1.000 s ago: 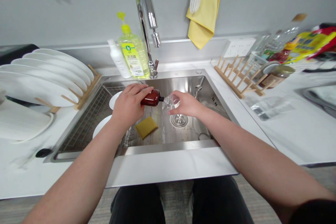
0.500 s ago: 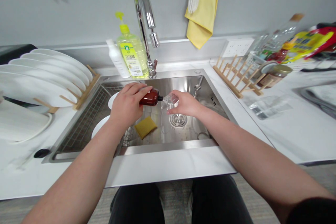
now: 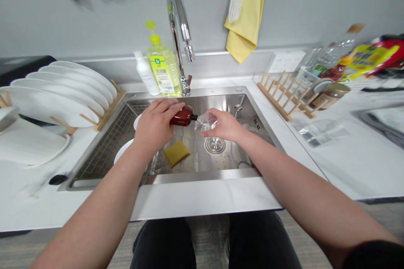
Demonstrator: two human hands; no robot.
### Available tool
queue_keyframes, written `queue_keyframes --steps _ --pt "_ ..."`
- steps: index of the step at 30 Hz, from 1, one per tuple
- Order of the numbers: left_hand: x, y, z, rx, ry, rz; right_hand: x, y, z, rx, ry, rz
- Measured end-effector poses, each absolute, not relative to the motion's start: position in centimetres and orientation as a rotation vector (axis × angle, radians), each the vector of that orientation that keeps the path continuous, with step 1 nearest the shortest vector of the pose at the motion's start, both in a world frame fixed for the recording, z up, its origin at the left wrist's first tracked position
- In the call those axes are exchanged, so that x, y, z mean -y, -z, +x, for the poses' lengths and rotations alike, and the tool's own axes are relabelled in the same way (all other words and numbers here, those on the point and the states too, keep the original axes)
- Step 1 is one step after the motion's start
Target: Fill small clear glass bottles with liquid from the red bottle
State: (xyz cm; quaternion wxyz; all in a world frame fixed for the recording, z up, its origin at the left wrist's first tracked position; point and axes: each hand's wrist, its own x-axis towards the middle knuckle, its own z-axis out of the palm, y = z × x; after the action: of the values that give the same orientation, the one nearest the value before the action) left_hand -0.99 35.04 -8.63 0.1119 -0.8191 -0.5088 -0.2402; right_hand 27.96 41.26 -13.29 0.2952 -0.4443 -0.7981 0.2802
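Observation:
Over the sink, my left hand (image 3: 158, 124) is closed around a reddish-brown bottle (image 3: 183, 116), tilted onto its side with its black neck pointing right. Close against that neck is a small clear, shiny piece (image 3: 205, 122), held by my right hand (image 3: 223, 125) between thumb and fingers. It looks like a clear plastic cup or wrapper; its exact kind is hard to make out. Beneath the hands, a yellow sponge (image 3: 176, 153) lies on the floor of the steel sink (image 3: 202, 176). The drain (image 3: 215, 145) sits to its right.
Behind the sink stand a chrome faucet (image 3: 181, 21), a dish soap bottle (image 3: 162, 69) and a white bottle (image 3: 147, 73). White plates (image 3: 63, 92) fill a left rack; a wooden rack (image 3: 287, 96) is at right. A brush (image 3: 235, 6) and yellow cloth (image 3: 248, 17) hang above.
The camera view has shifted slightly, moving the background a little down and, on the left, to the right. My hands hold the same things in nearly the same pose.

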Motion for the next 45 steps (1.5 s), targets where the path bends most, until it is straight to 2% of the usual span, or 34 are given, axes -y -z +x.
queue_keyframes --steps 45 --pt "-32.6 2.1 0.8 1.39 0.615 -2.285 -39.9 11.1 28.3 1.917 -0.719 -0.953"
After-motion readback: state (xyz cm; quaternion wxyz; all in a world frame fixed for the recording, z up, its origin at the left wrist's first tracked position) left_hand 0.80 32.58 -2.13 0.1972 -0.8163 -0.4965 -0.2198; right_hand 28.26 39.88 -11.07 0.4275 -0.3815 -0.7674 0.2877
